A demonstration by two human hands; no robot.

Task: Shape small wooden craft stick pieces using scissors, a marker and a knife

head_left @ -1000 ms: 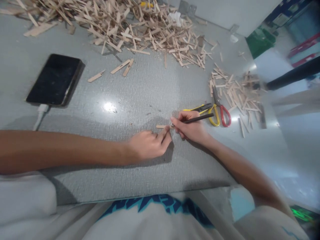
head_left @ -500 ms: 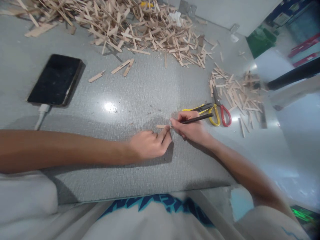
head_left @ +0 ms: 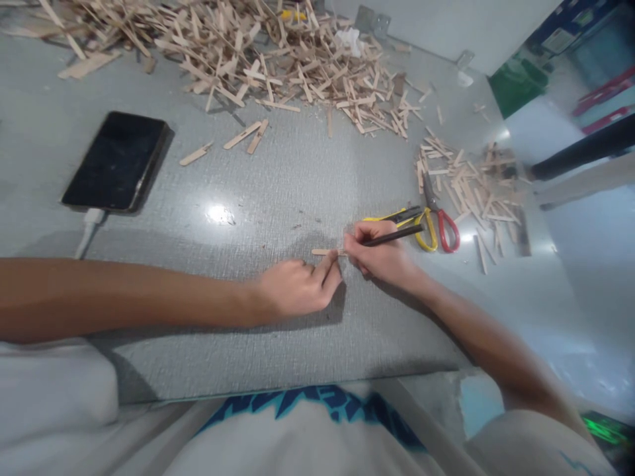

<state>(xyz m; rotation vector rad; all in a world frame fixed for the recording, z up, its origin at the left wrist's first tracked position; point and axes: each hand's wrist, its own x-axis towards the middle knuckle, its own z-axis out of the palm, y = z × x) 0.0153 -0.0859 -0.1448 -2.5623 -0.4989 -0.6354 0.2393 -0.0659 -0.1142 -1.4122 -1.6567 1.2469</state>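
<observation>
A small flat wooden stick point(head_left: 320, 252) lies on the grey table in front of me. My left hand point(head_left: 303, 285) presses it down with a fingertip, the other fingers curled in. From the right, my right hand point(head_left: 380, 250) grips a slim black pen point(head_left: 399, 235) like a writing tool. Its tip is hidden behind my fingers, close to the stick's right end. Just beyond that hand lie yellow-handled pliers point(head_left: 391, 216) and scissors point(head_left: 449, 231) with one red and one yellow loop.
A large heap of wooden sticks point(head_left: 278, 63) covers the back of the table. A smaller pile point(head_left: 476, 182) lies at the right. A few loose sticks point(head_left: 242, 134) rest nearer. At left is a black phone point(head_left: 116, 162) with a white cable point(head_left: 89, 231).
My right hand with the pen has shifted slightly right along the stick. The left hand stays on the stick. The whole view has moved a little.
</observation>
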